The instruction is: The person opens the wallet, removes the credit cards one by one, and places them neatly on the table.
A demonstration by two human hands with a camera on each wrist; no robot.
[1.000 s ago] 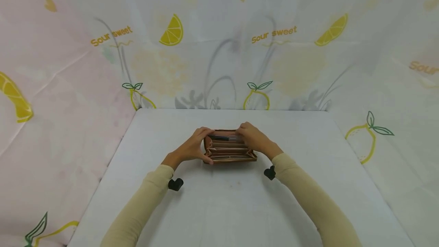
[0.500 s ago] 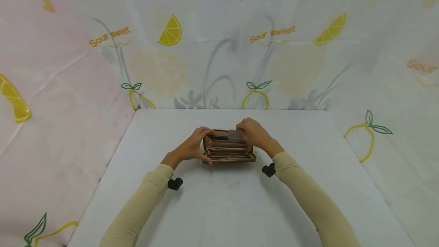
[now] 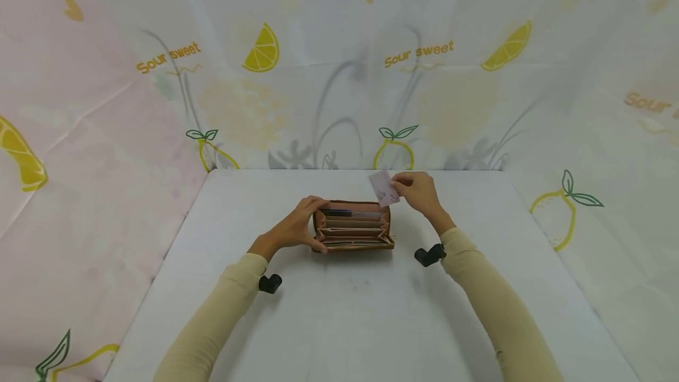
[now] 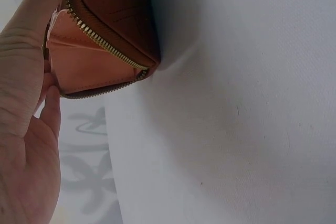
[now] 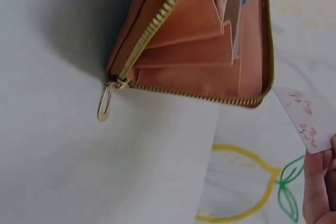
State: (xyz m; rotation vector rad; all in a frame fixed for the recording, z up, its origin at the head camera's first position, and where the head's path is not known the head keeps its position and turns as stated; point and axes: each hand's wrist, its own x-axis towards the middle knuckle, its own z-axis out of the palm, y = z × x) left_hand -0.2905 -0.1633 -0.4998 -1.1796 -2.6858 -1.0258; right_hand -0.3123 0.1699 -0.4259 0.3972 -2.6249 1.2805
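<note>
A brown zip-around wallet (image 3: 361, 247) sits spread open on the table, its pleated pockets facing up. My left hand (image 3: 292, 230) grips its left end, thumb at the front edge and fingers over the back edge. In the left wrist view the wallet's leather side (image 4: 113, 3) and brass zip teeth show beside that hand. Above the wallet's back right corner, my right hand (image 3: 421, 192) pinches a pale pink card (image 3: 384, 188) with a floral print between thumb and fingers. A dark blue strip (image 3: 336, 213) and a greyish flat piece (image 3: 366, 215) lie in the rear pocket.
A metal zip pull (image 5: 104, 103) hangs at the wallet's right end. The white table (image 3: 350, 323) ends at the back against a lemon-print cloth (image 3: 329, 93), which also rises on both sides. A black wrist camera (image 3: 429, 255) sits on each wrist.
My right hand has moved up and to the right, from the wallet's back pocket, and now holds the card clear above it. My left hand has stayed on the wallet.
</note>
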